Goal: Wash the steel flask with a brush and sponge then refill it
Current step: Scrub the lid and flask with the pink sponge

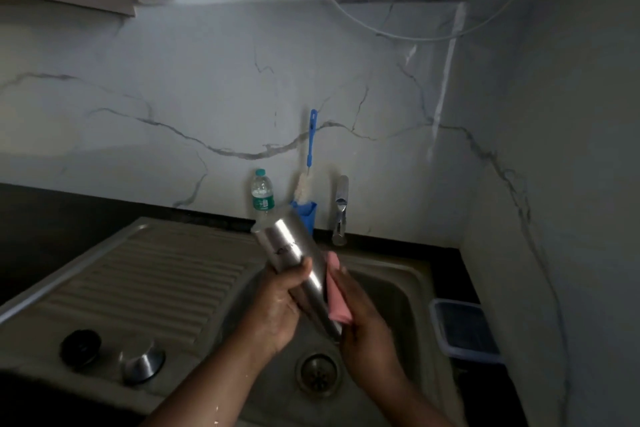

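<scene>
Steel cylindrical flask [294, 253], tilted over the sink [412, 274]: our left hand [277, 308] gripped it; our right hand [363, 326] pressed a pink sponge [337, 291] against it.

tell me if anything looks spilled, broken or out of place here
Nothing stands out. The left hand holds the flask tilted over the sink while the right hand presses the pink sponge to it; the brush stands upright.
</scene>
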Motion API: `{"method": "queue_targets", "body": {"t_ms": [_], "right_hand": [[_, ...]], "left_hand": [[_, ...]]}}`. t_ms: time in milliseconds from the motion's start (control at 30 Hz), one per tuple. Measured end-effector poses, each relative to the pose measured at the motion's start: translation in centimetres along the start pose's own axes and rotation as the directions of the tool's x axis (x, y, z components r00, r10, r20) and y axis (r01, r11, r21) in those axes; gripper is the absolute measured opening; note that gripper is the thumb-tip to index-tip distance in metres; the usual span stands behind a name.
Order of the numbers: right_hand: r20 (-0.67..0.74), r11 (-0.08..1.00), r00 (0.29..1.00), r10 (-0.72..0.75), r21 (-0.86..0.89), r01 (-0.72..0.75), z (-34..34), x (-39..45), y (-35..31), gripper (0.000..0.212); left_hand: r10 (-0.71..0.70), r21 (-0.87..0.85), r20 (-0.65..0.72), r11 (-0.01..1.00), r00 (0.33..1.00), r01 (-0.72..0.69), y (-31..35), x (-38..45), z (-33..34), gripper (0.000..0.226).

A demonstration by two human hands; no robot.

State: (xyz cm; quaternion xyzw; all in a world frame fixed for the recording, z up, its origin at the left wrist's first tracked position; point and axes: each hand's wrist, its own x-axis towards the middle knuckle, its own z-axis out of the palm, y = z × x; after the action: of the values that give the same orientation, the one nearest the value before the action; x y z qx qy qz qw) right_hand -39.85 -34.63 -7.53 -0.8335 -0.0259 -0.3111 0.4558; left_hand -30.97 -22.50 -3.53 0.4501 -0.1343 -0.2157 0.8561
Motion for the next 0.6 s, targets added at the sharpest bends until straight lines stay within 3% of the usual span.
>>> {"method": "queue_targets", "body": {"t_ms": [67,167,267,333,400,533,600], "right_hand": [[0.055,0.996,0.995,0.087,-0.035,-0.085,-0.2,-1.2,1.6,0.069],[0.015,0.925,0.936,0.352,0.145,-0.350,-0.6,-1.0,2.7,0.052],[-0.106,0.893,0.899,0.424,0.212,-0.396,-1.6,0.5,2.9,0.046],[-0.131,0.929,0.928,0.349,0.176,-0.324,-2.5,1.7,0.9,0.051],[-0.061,0.968,0.974,0.218,0.141,-0.207,-2.8,2.5,-1.0,0.056],[0.233,0.996,0.972,0.021,-0.086,-0.001,-1.2,1.5,-3.0,0.036],[0.320,0.992,0.947,-0.034,-0.106,0.072,0.1,0.2,-2.5,0.054]], "left_hand": [[0.031,-0.060,-0.022,0.998,0.999,-0.032,1.1,0.1,-0.4,0.101],[0.046,-0.135,-0.083,0.989,0.995,-0.057,2.1,-0.1,-1.1,0.107],[0.022,-0.168,-0.137,0.985,0.990,-0.045,2.3,-0.4,-1.6,0.107],[-0.002,-0.161,-0.181,0.987,0.984,-0.027,2.1,-0.6,-2.0,0.110],[-0.010,-0.128,-0.203,0.992,0.979,-0.017,1.6,-1.1,-2.1,0.105],[-0.031,-0.167,-0.206,0.986,0.978,-0.004,1.5,-2.1,-2.0,0.046],[-0.016,-0.197,-0.217,0.980,0.976,-0.028,2.0,-2.4,-2.6,0.037]]}}
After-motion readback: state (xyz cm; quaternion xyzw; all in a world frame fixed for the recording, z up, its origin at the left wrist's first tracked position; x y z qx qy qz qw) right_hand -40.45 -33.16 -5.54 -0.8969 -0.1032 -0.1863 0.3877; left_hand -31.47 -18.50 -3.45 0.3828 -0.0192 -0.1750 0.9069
